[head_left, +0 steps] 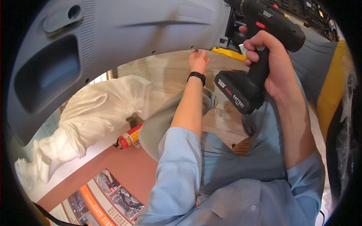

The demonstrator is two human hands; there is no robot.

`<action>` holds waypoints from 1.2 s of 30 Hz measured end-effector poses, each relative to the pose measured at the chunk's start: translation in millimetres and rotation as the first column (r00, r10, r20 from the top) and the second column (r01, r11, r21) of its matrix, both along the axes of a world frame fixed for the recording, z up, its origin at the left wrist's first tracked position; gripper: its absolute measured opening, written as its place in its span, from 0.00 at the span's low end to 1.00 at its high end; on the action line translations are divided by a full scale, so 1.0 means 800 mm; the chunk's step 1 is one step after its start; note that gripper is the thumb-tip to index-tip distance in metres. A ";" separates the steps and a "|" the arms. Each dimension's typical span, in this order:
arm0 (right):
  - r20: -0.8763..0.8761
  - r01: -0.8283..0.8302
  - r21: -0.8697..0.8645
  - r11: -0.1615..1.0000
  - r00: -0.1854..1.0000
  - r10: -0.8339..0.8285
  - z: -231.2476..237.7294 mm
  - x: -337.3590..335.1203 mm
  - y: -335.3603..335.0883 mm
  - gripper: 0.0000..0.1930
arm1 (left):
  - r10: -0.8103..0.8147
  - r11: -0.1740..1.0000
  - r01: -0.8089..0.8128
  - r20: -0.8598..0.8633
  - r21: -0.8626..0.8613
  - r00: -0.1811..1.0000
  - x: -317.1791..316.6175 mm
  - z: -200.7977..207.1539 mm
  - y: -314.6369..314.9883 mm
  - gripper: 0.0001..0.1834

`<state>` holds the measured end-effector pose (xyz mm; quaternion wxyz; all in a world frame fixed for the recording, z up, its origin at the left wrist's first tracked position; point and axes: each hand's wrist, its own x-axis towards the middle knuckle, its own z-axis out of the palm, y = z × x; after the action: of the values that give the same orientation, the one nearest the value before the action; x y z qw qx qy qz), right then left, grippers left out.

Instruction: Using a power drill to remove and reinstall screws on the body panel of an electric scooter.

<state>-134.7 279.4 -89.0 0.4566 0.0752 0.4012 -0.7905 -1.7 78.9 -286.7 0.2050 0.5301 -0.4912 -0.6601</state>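
Note:
My right hand (278, 64) is wrapped round the handle of a black cordless drill (281, 28), raised at the upper right. The drill's battery pack (237, 92) hangs at the base of the grip, toward my left arm. A large grey moulded plastic panel (151, 37) with a deep pocket and small holes along its lower edge spans the top left. Against that lower edge my left hand (198, 60) rests with its fingers spread, grasping nothing. Its wrist wears a black watch (197, 78). A yellow strip (228, 54) runs from the panel's right end and partly passes behind the drill hand.
A white draped statue (94, 109) lies at the left under the panel, near a red fire extinguisher (129, 136). Printed display boards (117, 196) are at the lower left. A grey seat with yellow trim (332, 75) stands at the right. Exposed dark parts (301, 11) show beyond the drill.

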 end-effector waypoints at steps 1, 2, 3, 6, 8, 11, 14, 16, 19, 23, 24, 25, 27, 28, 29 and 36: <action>0.046 0.013 0.013 1.000 0.999 -0.014 0.002 -0.003 0.002 0.14 | -0.004 1.000 0.005 -0.013 0.008 1.000 -0.001 -0.004 0.004 0.26; 0.075 0.019 0.016 1.000 0.997 -0.021 0.004 -0.005 0.003 0.14 | -0.058 0.994 0.059 -0.007 0.089 0.998 0.004 -0.005 0.004 0.25; 0.065 0.021 0.017 1.000 0.998 -0.022 0.004 -0.007 0.004 0.14 | -0.114 0.979 0.113 -0.006 0.168 0.993 0.005 -0.006 0.005 0.24; 0.141 0.067 0.011 0.998 0.988 -0.068 0.010 -0.015 0.005 0.12 | -0.110 0.968 0.112 -0.021 0.224 0.994 -0.012 -0.020 0.013 0.18; 0.219 0.086 -0.018 0.996 0.972 -0.080 0.010 -0.012 0.002 0.13 | -0.132 0.955 0.139 -0.042 0.261 0.990 -0.022 -0.030 0.018 0.14; 0.289 0.107 -0.043 0.993 0.953 -0.090 0.017 0.003 -0.006 0.14 | -0.022 0.963 0.038 -0.064 0.268 0.998 -0.016 -0.049 0.015 0.11; 0.334 0.123 -0.033 0.992 0.937 -0.105 0.012 -0.002 0.003 0.13 | -0.151 0.919 0.182 -0.114 0.351 0.982 -0.024 -0.063 0.037 0.09; 0.345 0.130 -0.040 0.991 0.932 -0.108 0.013 -0.002 -0.001 0.12 | -0.315 0.863 0.349 -0.152 0.365 0.937 -0.015 -0.067 0.031 0.08; 0.385 0.090 -0.091 0.992 0.922 -0.048 0.006 0.004 -0.016 0.09 | -0.657 0.752 0.649 0.062 0.113 0.751 -0.004 -0.018 0.012 0.10; 0.451 0.078 -0.126 0.989 0.892 -0.013 -0.010 0.000 -0.016 0.09 | -0.813 0.164 0.985 0.558 -0.053 0.166 0.010 0.116 0.014 0.16; 0.455 0.078 -0.147 0.986 0.891 -0.003 -0.010 0.002 -0.020 0.10 | -0.650 0.091 0.990 0.747 -0.111 0.143 0.019 0.162 0.027 0.16; 0.434 0.062 -0.168 0.984 0.901 0.017 -0.008 0.002 -0.022 0.10 | -0.432 0.019 0.988 0.890 -0.152 0.145 0.026 0.210 0.044 0.16; 0.490 0.116 -0.198 0.973 0.872 -0.004 -0.013 -0.008 -0.013 0.10 | -0.243 0.133 0.990 0.967 -0.038 0.069 0.019 0.317 0.099 0.16; 0.503 0.128 -0.231 0.965 0.864 0.006 -0.014 -0.008 -0.015 0.11 | -0.213 0.102 0.978 0.956 -0.185 0.203 0.045 0.338 0.102 0.17; 0.497 0.144 -0.255 0.956 0.868 0.002 -0.015 -0.009 -0.013 0.10 | -0.220 0.130 0.938 0.913 -0.321 0.343 0.069 0.362 0.114 0.17; 0.501 0.134 -0.424 0.896 0.859 0.108 -0.009 -0.010 0.007 0.10 | -0.236 0.430 0.683 0.657 -0.590 0.716 0.236 0.484 0.207 0.09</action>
<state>-142.7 285.0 -96.2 0.5460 0.1789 0.0734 -0.8152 187.5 244.6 100.7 0.0963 0.3598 -0.8968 -0.2389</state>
